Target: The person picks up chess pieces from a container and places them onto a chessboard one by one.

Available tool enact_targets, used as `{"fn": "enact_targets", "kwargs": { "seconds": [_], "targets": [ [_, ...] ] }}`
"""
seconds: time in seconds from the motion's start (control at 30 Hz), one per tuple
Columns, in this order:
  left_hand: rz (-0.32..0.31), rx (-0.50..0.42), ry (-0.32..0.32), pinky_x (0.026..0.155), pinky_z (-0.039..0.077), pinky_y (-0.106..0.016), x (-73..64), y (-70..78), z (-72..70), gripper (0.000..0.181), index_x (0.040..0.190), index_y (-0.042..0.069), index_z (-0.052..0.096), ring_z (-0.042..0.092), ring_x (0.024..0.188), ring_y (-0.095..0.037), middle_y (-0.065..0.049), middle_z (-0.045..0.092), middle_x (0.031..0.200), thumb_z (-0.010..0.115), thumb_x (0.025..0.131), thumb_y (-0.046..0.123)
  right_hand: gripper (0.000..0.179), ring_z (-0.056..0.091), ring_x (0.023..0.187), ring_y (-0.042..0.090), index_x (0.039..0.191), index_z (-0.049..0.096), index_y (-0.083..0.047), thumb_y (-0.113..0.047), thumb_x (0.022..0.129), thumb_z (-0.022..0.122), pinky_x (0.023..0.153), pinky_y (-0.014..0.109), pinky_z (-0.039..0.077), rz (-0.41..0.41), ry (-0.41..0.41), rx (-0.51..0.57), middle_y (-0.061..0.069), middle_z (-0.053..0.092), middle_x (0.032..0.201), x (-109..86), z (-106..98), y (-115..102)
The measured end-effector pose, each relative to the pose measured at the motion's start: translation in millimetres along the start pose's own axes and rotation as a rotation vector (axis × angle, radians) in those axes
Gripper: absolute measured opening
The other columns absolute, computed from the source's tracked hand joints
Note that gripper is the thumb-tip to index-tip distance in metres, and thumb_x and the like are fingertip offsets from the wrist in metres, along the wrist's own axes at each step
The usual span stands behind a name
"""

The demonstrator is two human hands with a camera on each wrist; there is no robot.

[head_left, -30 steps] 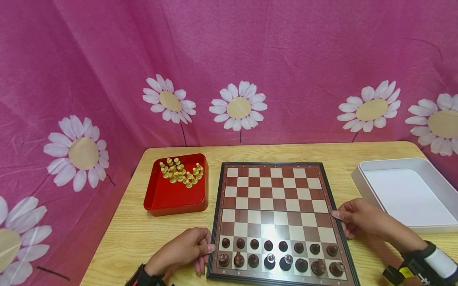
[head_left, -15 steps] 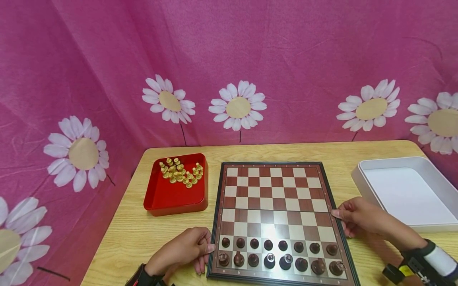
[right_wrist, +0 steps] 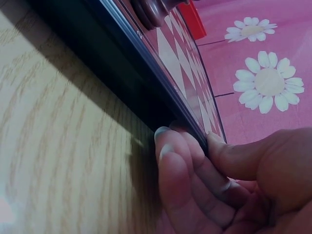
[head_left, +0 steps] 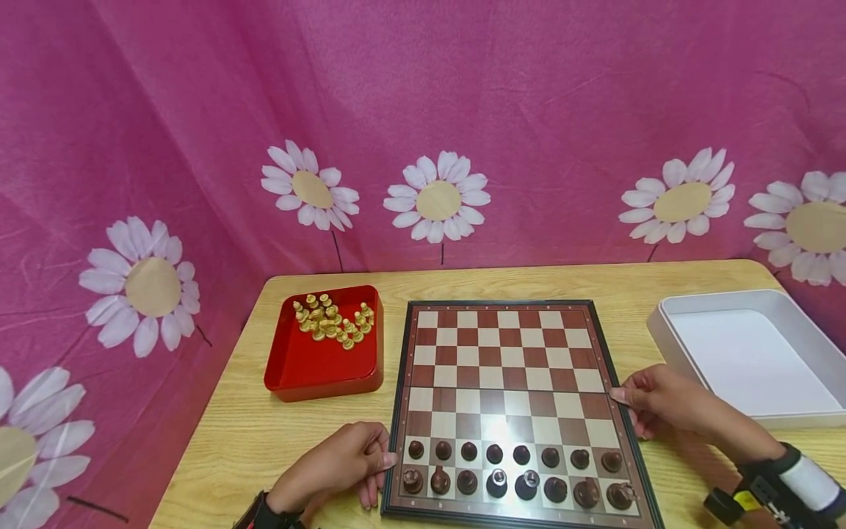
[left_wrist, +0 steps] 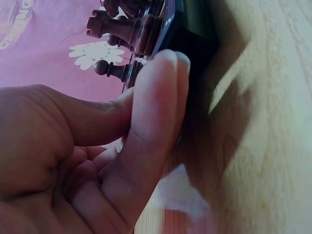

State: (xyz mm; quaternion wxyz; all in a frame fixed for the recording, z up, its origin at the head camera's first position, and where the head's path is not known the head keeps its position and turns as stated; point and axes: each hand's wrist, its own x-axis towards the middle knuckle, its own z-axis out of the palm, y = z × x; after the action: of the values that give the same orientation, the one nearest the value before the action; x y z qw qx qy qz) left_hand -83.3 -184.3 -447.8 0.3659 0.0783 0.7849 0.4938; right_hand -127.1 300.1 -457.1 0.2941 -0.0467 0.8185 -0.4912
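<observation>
A brown-and-cream chessboard (head_left: 500, 378) with a black rim lies in front of me, dark chess pieces standing in two rows along its near side. My left hand (head_left: 350, 454) grips the board's left edge near the front corner, thumb at the top of the rim. On the opposite side my right hand (head_left: 670, 398) pinches the right edge about halfway along. In the left wrist view a dark rook (left_wrist: 124, 29) and a pawn (left_wrist: 119, 71) stand just beyond the fingers. The right wrist view shows the thumb over the rim and curled fingers against the board's side.
At the left a red tray (head_left: 304, 371) holds several gold chess pieces (head_left: 327, 323) bunched at its back. A white tray (head_left: 760, 353) sits right of the board, close to my right forearm. A pink flowered cloth (head_left: 542, 95) hangs behind the wooden table (head_left: 218, 448).
The head view has shifted very slightly. Both hands keep their grip on the board's edges, and the pieces stand as before.
</observation>
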Motion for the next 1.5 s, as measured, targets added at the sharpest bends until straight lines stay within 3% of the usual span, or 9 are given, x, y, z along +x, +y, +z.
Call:
{"fn": "enact_targets", "kwargs": {
  "seconds": [0.7,1.03,1.5],
  "targets": [
    [-0.024,-0.043,-0.002,0.049,0.053,-0.032,0.8,-1.3,-0.7,0.019,0.091,0.001,0.055,0.061,0.051,-0.021,-0.012,0.063,0.067,0.064,0.089,0.018,0.033,0.058,0.057,0.020,0.087,0.057,0.003,-0.029,0.097,0.054,0.056,0.036,0.054,0.006,0.030,-0.026,0.008,0.061,0.062,0.7,1.1,-3.3],
    [0.010,-0.064,-0.030,0.048,0.053,-0.031,-0.1,-0.9,-1.3,0.017,0.091,0.000,0.054,0.062,0.051,-0.020,-0.011,0.063,0.067,0.061,0.091,0.016,0.034,0.059,0.058,0.020,0.087,0.058,0.002,-0.030,0.096,0.055,0.057,0.036,0.054,0.027,0.041,-0.029,0.007,0.061,0.063,1.7,1.8,-4.6],
    [-0.001,-0.031,-0.014,0.050,0.053,-0.033,-0.9,1.6,-0.5,0.016,0.089,0.001,0.054,0.062,0.052,-0.022,-0.011,0.063,0.065,0.062,0.090,0.015,0.034,0.059,0.058,0.021,0.088,0.058,0.003,-0.029,0.098,0.051,0.057,0.037,0.054,0.014,0.037,-0.019,0.008,0.060,0.063,1.8,2.3,-1.4]
  ]
}}
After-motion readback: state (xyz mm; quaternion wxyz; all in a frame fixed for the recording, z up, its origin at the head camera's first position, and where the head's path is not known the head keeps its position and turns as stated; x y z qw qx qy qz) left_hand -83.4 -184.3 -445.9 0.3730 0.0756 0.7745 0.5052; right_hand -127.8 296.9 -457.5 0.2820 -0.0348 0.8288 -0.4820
